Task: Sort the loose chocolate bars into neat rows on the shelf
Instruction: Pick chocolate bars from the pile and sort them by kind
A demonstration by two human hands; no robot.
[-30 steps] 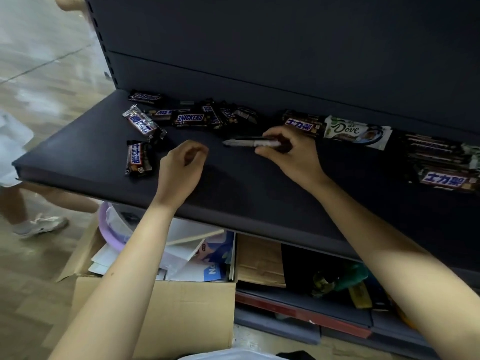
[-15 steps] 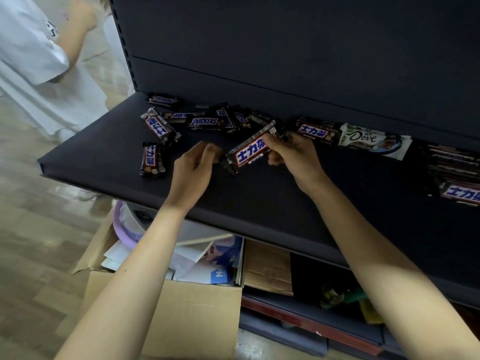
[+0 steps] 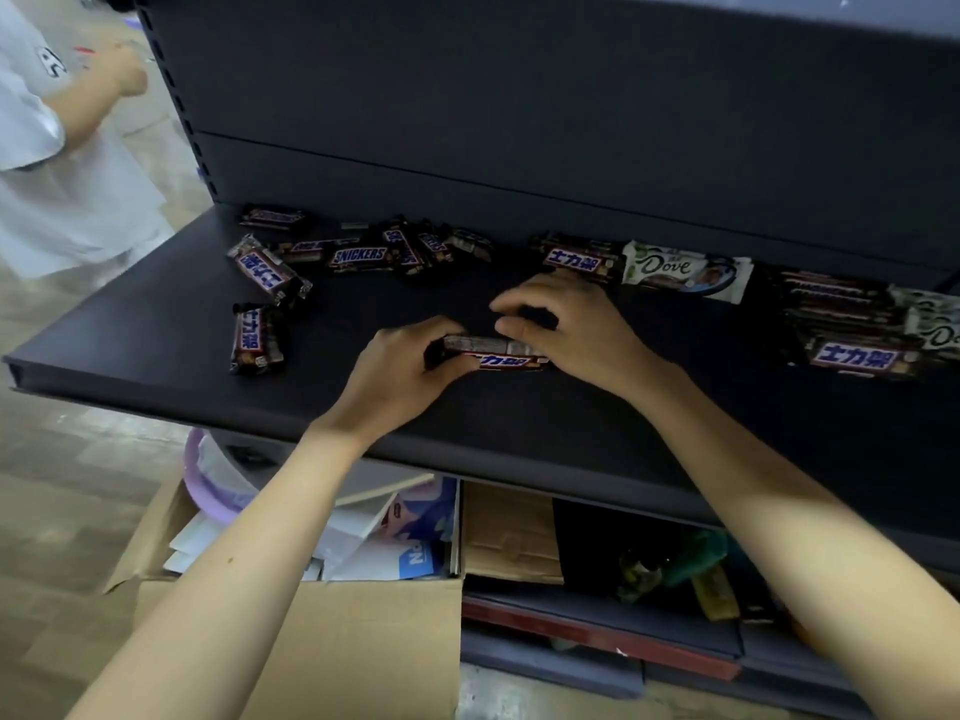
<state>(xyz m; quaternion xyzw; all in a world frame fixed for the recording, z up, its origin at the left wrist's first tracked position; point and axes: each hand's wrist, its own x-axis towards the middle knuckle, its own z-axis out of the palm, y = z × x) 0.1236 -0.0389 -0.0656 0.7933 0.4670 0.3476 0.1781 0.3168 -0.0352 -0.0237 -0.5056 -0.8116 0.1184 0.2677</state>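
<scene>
Bar point(image 3: 498, 358) held: left fingers point(image 3: 418, 332) grip one end, right fingers point(image 3: 511, 332) other end.

Brown wrappers bore blue lettering on the Snickers bars point(image 3: 358, 257). The Dove bar point(image 3: 685, 270) was white, the shelf point(image 3: 156, 345) charcoal.

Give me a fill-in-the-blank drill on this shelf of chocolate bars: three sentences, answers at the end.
1. The left hand grips the ___ end of the held bar, and the right hand grips the other end.
2. The white wrapper at the back of the shelf reads ___.
3. The open box below the shelf is made of ___.
Missing words: left; Dove; cardboard.
</scene>
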